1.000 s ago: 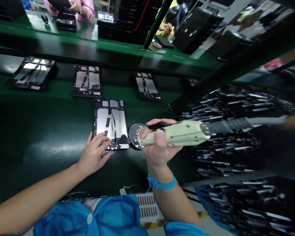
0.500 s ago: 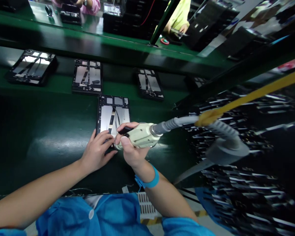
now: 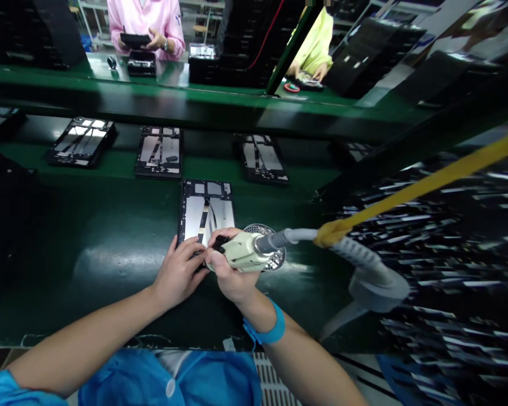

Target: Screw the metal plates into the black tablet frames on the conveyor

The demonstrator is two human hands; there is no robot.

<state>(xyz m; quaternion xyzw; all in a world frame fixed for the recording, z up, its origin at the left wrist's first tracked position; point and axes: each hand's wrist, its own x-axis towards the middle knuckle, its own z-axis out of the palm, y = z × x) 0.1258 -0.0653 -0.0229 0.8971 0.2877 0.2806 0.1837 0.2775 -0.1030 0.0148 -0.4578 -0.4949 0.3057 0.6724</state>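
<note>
An opened tablet (image 3: 193, 217) lies on the green bench, its silver inside and ribbon cables facing up. My left hand (image 3: 180, 274) grips its near left part, fingers bent over the top and thumb by the near edge. My right hand (image 3: 233, 280) is wrapped around a pale green electric screwdriver (image 3: 242, 254) with a black lever. The tool's tip is hidden behind my fingers, over the tablet's near edge. A grey cable (image 3: 298, 235) runs from its back end. Beneath the tool, a round perforated metal piece (image 3: 275, 260) is partly covered.
Several opened tablets (image 3: 158, 151) lie in a row beyond. A yellow strap (image 3: 406, 194) holds up the cable and its grey cylindrical part (image 3: 381, 290). Dark stacked parts (image 3: 444, 316) fill the right side. Two co-workers, in pink (image 3: 171, 28) and yellow (image 3: 317, 48), handle devices across the bench.
The view has tilted up, so things sit lower and farther right, and more of the co-workers shows. Both hands stay at the tablet's near edge, the screwdriver still in my right hand.
</note>
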